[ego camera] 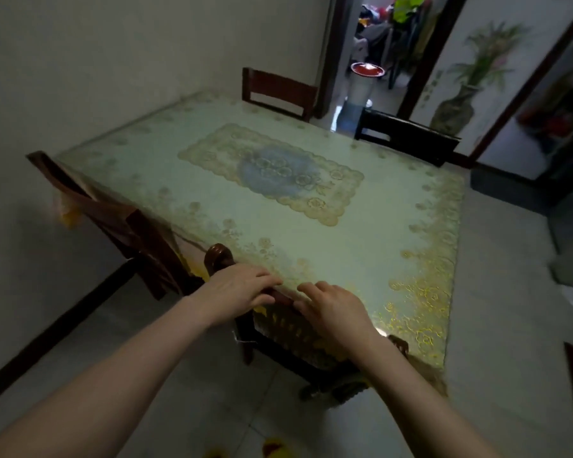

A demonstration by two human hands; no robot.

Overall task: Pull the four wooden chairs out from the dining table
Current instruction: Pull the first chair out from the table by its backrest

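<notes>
A dining table (pixel 192 180) under a pale cloth with gold lace pattern fills the middle. The near wooden chair (pixel 219 257) is pushed in against its front edge, with the cloth draped over its back. My left hand (pixel 242 287) grips the chair's top rail near the left post. My right hand (pixel 336 310) curls over the same rail further right, thumb below it. A second chair (pixel 146 239) stands at the table's left end. At the far side stand a reddish chair (pixel 278 90) and a darker one (pixel 407 137), all tucked in.
A pale wall runs close along the left, with a dark skirting board (pixel 57 328). A doorway (pixel 374 54) opens behind the far chairs, showing clutter and a red-rimmed bin. A panel with a painted vase (pixel 460 94) stands at the right. Grey tiled floor (pixel 497 292) lies to the right.
</notes>
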